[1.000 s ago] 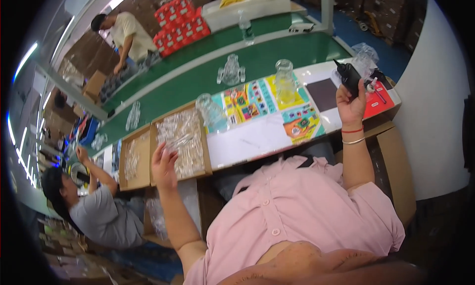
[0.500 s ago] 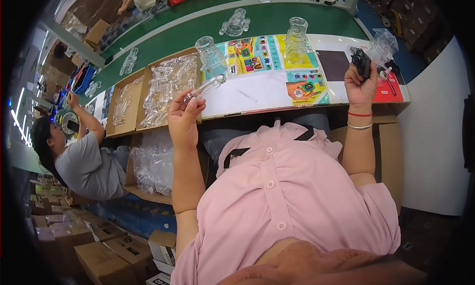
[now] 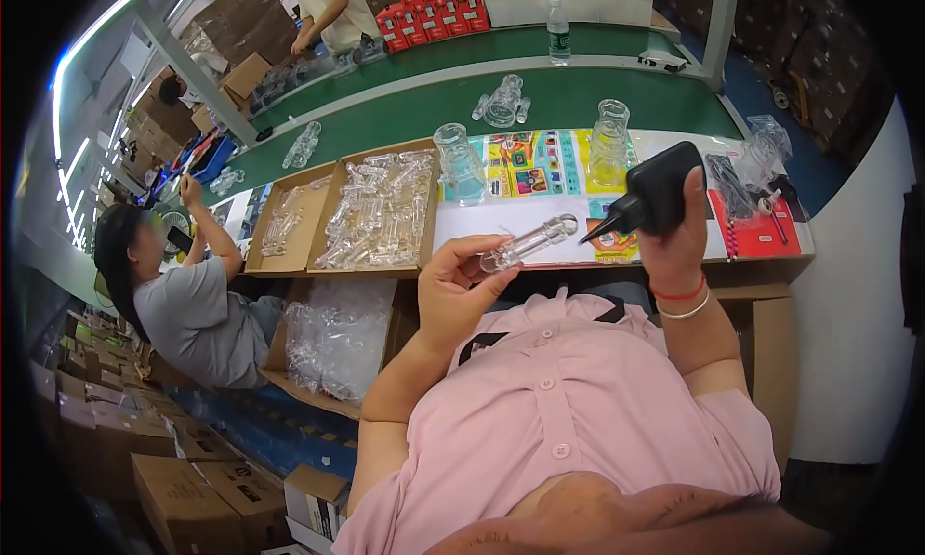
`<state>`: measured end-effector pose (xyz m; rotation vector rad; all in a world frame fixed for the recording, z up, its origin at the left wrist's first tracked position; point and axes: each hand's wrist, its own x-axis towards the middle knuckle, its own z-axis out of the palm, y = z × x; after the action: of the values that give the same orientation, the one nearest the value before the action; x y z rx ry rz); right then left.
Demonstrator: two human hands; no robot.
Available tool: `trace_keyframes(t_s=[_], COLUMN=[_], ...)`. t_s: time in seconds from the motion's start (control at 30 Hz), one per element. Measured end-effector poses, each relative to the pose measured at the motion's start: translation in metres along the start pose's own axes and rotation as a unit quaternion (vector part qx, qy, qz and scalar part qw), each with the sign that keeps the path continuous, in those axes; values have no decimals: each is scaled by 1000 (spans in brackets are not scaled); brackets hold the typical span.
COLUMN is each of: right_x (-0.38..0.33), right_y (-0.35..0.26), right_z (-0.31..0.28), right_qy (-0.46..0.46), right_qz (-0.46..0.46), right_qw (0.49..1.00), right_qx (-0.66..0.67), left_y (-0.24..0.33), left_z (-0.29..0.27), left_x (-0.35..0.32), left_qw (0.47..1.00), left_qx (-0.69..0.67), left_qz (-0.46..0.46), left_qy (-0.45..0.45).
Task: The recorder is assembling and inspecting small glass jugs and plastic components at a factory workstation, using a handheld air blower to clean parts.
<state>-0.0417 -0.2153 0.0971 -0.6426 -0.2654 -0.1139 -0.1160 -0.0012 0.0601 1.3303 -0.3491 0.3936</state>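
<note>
My left hand (image 3: 461, 287) pinches the near end of a clear tube-shaped part (image 3: 528, 244), which slants up to the right over the table's front edge. In my right hand (image 3: 676, 250) is a black squeeze bottle (image 3: 665, 191) with a long pointed nozzle, tipped so that the nozzle points down and left. The nozzle tip is a little right of the clear part's rounded far end, apart from it. Behind them stand a clear vessel (image 3: 461, 165) on the left and another clear vessel (image 3: 608, 148) on the right, both on a printed sheet (image 3: 530, 165).
Cardboard trays of clear parts (image 3: 424, 251) lie at left, above a box of clear plastic bags (image 3: 337, 348). A red packet (image 3: 761, 225) and a wrapped clear piece (image 3: 764, 145) are at right. Farther back are a plastic bottle (image 3: 558, 35) and a co-worker (image 3: 193, 304) at left.
My right hand has brought the black bottle left and nearer, tilting its nozzle toward the clear part. My left hand has moved right and down with that part. The view has shifted.
</note>
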Motion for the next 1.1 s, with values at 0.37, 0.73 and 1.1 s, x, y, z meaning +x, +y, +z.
trace_keyframes(t_s=[0.37,0.73,1.1], right_x=[6,33,58], right_y=[11,18,29], right_z=[3,-17,-29], right_qy=[-114,-203,-180], right_qz=[-98,-200,-127], right_qw=[962,912,937], right_qx=[-226,-295,-270], left_y=[-5,-21,-44], left_z=[9,11,7], left_x=[17,42,61], left_qw=[995,988,969], left_qx=[83,133,224], left_qz=[57,73,107], left_qy=[-12,-13,-1])
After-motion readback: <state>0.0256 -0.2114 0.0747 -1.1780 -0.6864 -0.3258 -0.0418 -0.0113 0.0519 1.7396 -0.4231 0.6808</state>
